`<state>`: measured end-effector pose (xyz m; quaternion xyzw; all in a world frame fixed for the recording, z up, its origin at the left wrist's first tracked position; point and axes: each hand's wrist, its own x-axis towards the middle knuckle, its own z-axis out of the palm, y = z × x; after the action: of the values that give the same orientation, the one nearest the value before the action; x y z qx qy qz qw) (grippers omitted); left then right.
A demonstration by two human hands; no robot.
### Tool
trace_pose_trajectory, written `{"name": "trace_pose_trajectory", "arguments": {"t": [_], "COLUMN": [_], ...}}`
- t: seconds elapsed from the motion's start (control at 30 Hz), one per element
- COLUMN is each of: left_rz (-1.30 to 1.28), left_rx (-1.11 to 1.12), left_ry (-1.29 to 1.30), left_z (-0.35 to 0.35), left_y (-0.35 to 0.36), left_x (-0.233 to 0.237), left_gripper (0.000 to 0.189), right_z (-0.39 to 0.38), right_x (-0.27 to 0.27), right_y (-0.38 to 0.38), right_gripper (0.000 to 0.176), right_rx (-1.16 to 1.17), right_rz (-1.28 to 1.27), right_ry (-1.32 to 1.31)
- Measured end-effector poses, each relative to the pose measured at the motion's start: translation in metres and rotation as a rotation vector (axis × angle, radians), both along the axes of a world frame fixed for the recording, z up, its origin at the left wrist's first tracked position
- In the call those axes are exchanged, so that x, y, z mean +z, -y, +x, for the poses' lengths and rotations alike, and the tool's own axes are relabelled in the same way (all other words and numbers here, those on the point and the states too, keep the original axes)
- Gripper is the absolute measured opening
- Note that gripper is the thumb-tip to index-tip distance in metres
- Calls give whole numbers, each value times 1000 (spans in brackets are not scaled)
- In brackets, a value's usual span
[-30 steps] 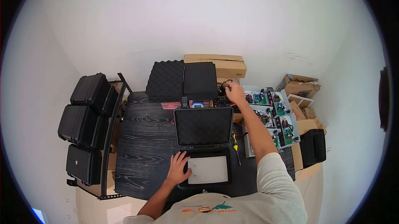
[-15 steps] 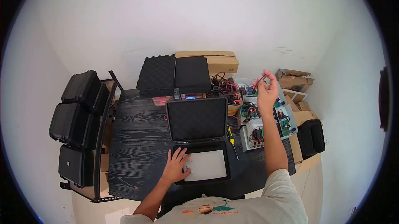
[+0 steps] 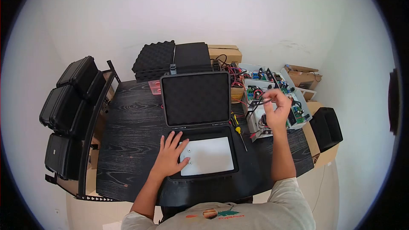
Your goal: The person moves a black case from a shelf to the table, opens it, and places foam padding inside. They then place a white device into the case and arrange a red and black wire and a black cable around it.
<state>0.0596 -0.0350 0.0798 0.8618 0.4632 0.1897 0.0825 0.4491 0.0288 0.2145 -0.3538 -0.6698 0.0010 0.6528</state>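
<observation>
An open black case (image 3: 197, 98) lies on the dark wood-grain table, its lid raised and lined with dark foam. A light grey panel (image 3: 208, 156) sits inside its base. My left hand (image 3: 171, 156) rests on the panel's left part and the case rim, fingers spread. My right hand (image 3: 277, 109) is raised in front of the electronics at the right, its fingers pinched on a dark cable (image 3: 257, 103) with a red end hanging low. Right of the case lies a yellow and black screwdriver (image 3: 238, 130).
Black cases (image 3: 64, 108) fill a rack at the left. Foam sheets (image 3: 155, 59) and a cardboard box (image 3: 226, 53) stand behind the lid. Housings with circuit boards (image 3: 260, 87) are at the right, near a black bin (image 3: 326, 130) in a carton.
My right hand has come down, and the cable now hangs left of it toward the table. My left hand stays on the panel. The view has shifted.
</observation>
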Motion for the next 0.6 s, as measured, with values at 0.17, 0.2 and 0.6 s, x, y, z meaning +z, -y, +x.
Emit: {"name": "trace_pose_trajectory", "arguments": {"t": [0.17, 0.2, 0.6], "left_rz": [-2, -5, -1], "left_rx": [56, 63, -25], "left_ry": [-20, -22, 65], "left_z": [2, 2, 26], "left_y": [4, 5, -13], "left_x": [-5, -4, 36], "left_gripper": [72, 72, 62], "right_z": [10, 14, 22], "right_x": [-16, -19, -23], "right_y": [54, 60, -55], "right_gripper": [35, 34, 22], "right_rx": [-8, 22, 139], "right_rz": [-366, -411, -555], "right_ry": [128, 152, 208]}}
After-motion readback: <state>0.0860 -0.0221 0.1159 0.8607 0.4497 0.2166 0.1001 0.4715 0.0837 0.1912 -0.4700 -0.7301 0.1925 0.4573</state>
